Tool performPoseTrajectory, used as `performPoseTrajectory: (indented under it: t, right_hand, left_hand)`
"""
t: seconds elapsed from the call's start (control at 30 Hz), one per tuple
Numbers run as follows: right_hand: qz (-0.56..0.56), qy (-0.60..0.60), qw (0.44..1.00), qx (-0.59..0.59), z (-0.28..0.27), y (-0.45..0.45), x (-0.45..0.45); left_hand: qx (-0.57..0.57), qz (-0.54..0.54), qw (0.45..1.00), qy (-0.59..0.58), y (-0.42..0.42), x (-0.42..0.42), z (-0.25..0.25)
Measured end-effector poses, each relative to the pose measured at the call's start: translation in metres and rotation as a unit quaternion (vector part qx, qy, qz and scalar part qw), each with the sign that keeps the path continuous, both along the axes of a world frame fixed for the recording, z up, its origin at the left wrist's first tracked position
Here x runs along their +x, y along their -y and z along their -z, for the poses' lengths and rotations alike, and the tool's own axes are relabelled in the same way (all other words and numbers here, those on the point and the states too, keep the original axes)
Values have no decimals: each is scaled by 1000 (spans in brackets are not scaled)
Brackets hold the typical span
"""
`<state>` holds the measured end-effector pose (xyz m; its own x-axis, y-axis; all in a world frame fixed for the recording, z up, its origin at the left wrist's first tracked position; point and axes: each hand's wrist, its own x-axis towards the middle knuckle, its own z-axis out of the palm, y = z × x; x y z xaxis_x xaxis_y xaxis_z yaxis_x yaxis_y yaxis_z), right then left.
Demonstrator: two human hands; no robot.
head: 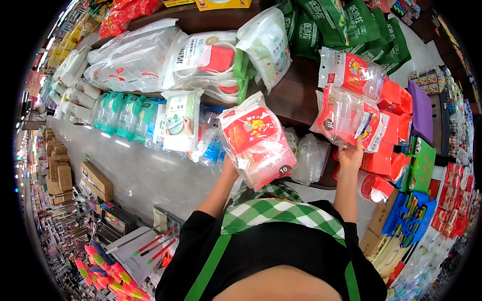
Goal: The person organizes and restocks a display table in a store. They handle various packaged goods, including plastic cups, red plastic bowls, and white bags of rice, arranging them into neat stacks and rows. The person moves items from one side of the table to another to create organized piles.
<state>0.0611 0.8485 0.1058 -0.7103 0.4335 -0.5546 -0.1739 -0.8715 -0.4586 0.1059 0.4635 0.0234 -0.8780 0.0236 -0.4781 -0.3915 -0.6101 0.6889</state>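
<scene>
My left hand supports a transparent bag of plastic bowls with a red cartoon label in front of my apron. The bag hides most of its fingers. My right hand grips the lower edge of a second bag of stacked plastic containers at the right of the shelf. Its thumb lies over the bag's printed label, and the other fingers are partly hidden beneath. Just behind that bag lies a similar red-labelled pack.
Bagged white bowls and green pouches fill the dark shelf. Teal packs hang along its left front. Red boxes stand by my right hand. Mops and a cardboard box are at left across the grey floor.
</scene>
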Motion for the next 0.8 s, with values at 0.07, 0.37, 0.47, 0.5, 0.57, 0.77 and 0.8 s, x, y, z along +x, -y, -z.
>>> performPoseTrajectory:
  t: [0.07, 0.37, 0.47, 0.5, 0.57, 0.77, 0.8]
  right_hand:
    - [-22, -11, 1000, 2, 14, -10, 17]
    - [-293, -40, 938, 182, -25, 5, 85]
    - [-331, 1, 927, 177, -1, 39, 87]
    - [-331, 28, 930, 156, 13, 50, 93]
    - [-332, 45, 938, 92, 34, 80, 103]
    - [-299, 124, 944, -68, 40, 163, 110]
    - [-308, 131, 940, -61, 43, 171, 106]
  left_hand:
    - [20, -11, 1000, 14, -1, -3, -12]
    - [-118, 136, 983, 27, 49, 3, 15]
    - [-264, 178, 948, 4, 57, -21, 17]
    - [-254, 152, 953, 65, 54, -31, 10]
    - [-261, 50, 956, 121, 62, -42, 31]
    - [-339, 30, 928, 151, 79, -57, 27]
    - [-361, 16, 924, 125, 92, -53, 33]
